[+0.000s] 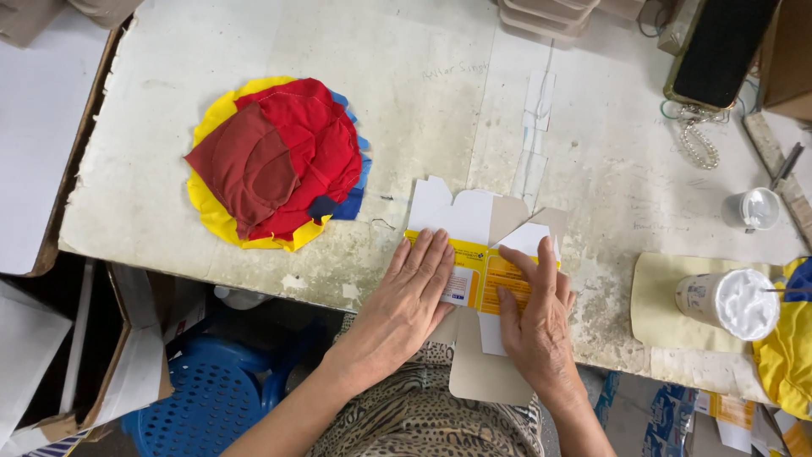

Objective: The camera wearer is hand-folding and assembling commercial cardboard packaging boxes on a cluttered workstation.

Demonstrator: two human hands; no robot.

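Yellow-and-white flattened cardboard carton blank (pixel 478 254) lies unfolded at the near edge of the worn white worktable (pixel 423 110) — no panel stands up yet, so forming has barely begun. Left hand (pixel 412 292) and right hand (pixel 533 317) press flat, fingers spread, on it. Red, yellow and blue fabric rounds (pixel 275 161) sit stacked well apart.

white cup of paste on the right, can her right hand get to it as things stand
Probably yes. The right hand lies flat on the yellow carton blank, and the white cup of paste lies on its side on a pale sheet to that hand's right. Only bare, worn tabletop shows between them.
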